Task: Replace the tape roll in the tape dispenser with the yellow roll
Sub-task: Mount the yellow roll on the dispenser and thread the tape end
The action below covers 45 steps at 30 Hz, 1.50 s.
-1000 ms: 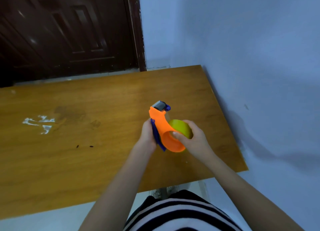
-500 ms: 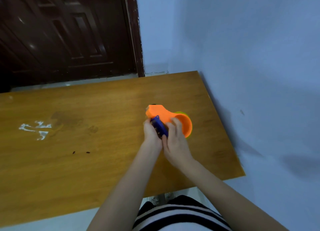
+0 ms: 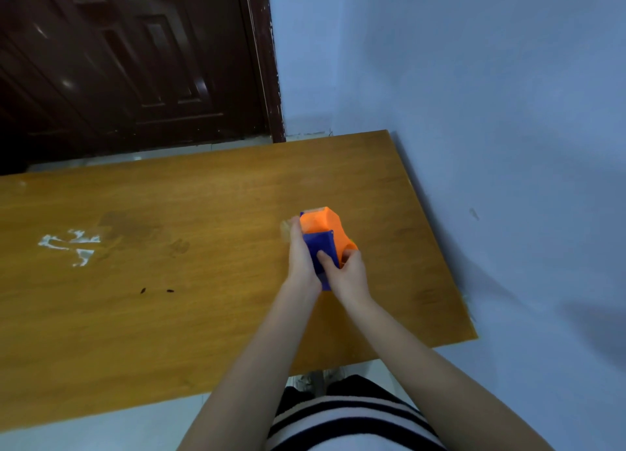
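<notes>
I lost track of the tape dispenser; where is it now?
In the head view, the tape dispenser is right of centre above the wooden table, held between the left hand and right hand.

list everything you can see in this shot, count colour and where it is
tape dispenser: one, orange body with a blue handle, held over the right part of the table
yellow roll: one, only a sliver shows at the dispenser's right edge
table: one, brown wood, fills the middle of the view, right end against the wall
white marks: one patch, white, on the table's left part
dark specks: two, near the table's middle left
door: one, dark brown, behind the table
wall: pale blue, at the right
striped top: one, black and white, bottom edge
left hand: gripping the dispenser's left side
right hand: thumb on the blue handle
</notes>
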Each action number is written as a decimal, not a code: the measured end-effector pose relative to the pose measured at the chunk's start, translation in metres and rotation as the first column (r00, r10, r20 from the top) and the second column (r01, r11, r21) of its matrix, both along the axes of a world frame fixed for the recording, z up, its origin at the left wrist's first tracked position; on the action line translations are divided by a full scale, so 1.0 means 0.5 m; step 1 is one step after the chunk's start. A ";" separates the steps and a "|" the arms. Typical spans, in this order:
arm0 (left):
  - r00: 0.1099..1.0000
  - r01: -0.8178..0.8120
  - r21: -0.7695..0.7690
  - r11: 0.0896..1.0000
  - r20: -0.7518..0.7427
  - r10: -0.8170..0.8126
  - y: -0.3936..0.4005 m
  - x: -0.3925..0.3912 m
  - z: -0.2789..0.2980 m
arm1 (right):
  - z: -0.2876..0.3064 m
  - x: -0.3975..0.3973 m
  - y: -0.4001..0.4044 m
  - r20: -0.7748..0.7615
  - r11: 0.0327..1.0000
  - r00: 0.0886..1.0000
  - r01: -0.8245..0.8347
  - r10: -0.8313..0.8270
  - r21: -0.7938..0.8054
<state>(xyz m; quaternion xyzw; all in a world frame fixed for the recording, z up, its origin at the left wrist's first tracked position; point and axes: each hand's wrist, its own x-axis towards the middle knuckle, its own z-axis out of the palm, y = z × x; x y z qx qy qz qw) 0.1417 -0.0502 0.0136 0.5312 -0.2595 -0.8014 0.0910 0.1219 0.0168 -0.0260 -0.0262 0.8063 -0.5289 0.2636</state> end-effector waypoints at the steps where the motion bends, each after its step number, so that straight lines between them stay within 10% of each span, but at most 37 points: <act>1: 1.000 -0.025 0.005 1.000 -0.012 0.025 0.002 0.002 0.002 | -0.002 0.002 0.000 0.002 1.000 1.000 -0.016 0.016 0.001; 11: 0.933 -0.354 -0.533 0.768 -0.143 0.330 -0.051 0.004 0.047 | 0.027 0.029 -0.001 -0.060 0.987 0.987 -0.149 0.146 -0.051; 32: 0.950 0.258 -0.386 0.886 0.271 -0.159 -0.228 -0.004 0.119 | 0.051 0.048 -0.001 0.134 0.917 0.911 -0.370 0.390 -0.149; 45: 0.914 0.399 -0.479 0.782 0.143 -0.379 -0.274 0.008 0.108 | 0.064 0.047 0.006 0.167 0.940 0.935 -0.282 0.314 -0.190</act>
